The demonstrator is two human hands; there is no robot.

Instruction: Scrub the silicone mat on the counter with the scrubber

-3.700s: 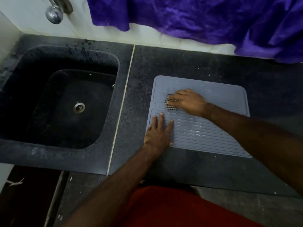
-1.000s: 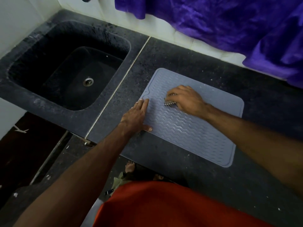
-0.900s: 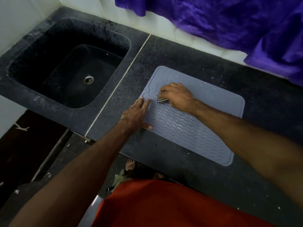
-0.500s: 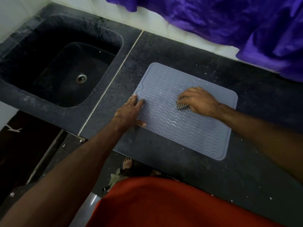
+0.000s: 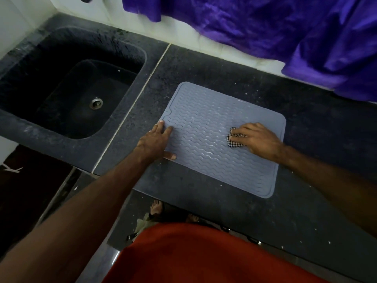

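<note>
A grey-blue silicone mat point(image 5: 206, 127) with wavy ridges lies flat on the dark stone counter point(image 5: 318, 127). My right hand point(image 5: 258, 139) presses a black-and-white checked scrubber point(image 5: 234, 139) onto the mat near its right edge; most of the scrubber is hidden under my fingers. My left hand point(image 5: 157, 142) lies flat with fingers spread on the mat's left edge, thumb on the near-left part of the mat.
A dark sink point(image 5: 81, 92) with a metal drain point(image 5: 96, 103) sits left of the mat. Purple cloth point(image 5: 285, 31) hangs over the white wall behind the counter. The counter's front edge runs just below the mat, above my red garment point(image 5: 204, 256).
My right hand has slid the scrubber from the mat's left part across to its right side. My left hand stays on the left edge. The camera view has shifted.
</note>
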